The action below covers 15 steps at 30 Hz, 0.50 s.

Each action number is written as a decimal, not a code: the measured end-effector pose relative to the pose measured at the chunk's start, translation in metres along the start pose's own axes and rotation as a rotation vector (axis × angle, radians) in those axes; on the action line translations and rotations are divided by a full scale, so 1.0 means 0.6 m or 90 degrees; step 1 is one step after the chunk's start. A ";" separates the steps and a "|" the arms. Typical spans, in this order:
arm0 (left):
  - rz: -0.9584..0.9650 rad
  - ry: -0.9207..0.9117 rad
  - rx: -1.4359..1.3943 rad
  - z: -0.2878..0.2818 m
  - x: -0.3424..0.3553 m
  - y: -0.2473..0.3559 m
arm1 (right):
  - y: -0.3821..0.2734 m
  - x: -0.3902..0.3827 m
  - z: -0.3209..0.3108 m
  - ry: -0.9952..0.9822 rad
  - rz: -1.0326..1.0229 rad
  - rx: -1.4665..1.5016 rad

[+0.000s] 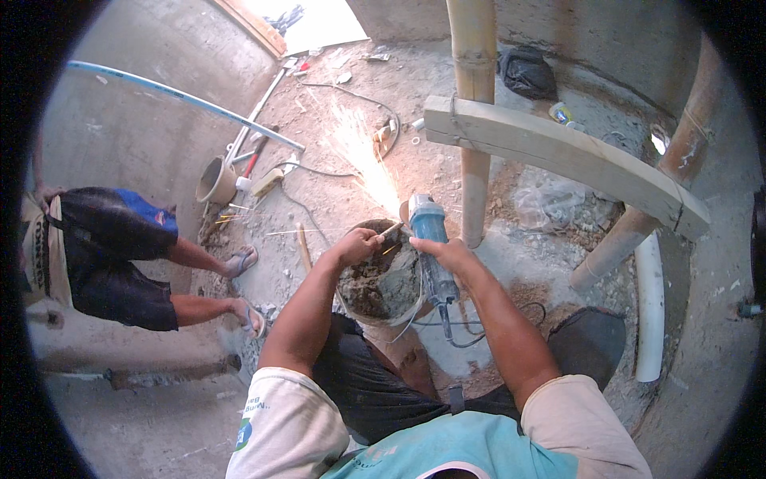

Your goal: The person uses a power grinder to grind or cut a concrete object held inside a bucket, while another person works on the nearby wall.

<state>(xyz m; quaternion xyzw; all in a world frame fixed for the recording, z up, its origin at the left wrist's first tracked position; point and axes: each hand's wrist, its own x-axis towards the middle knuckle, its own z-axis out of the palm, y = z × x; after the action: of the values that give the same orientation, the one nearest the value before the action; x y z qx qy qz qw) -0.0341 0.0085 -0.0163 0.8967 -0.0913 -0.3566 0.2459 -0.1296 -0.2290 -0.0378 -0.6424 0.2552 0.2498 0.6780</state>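
My right hand point(448, 254) is wrapped round a blue angle grinder point(428, 223), its cord trailing from the rear end. My left hand point(361, 246) pinches a short, thin rod-like piece point(392, 229) against the grinder's disc point(404, 212); its exact kind is too small to tell. Bright sparks point(363, 152) fly from the contact away from me across the floor. Directly under both hands stands a bucket point(375, 318) holding wet grey-brown mortar point(395, 289).
Another person point(112, 255) in dark shorts and sandals stands at the left. Bamboo poles point(475, 160) and a wooden beam point(550, 144) rise at the right. A blue pipe point(183, 97), a tipped bucket point(217, 180), a power cord point(307, 172) and a white pipe point(649, 311) lie around.
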 end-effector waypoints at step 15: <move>0.021 0.017 -0.021 0.004 -0.010 0.008 | 0.020 0.026 -0.003 0.023 0.009 0.040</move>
<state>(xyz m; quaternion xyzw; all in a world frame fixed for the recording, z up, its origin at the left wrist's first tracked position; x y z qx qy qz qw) -0.0400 0.0054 -0.0117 0.8957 -0.0972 -0.3415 0.2675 -0.1257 -0.2302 -0.0571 -0.6236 0.2795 0.2353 0.6912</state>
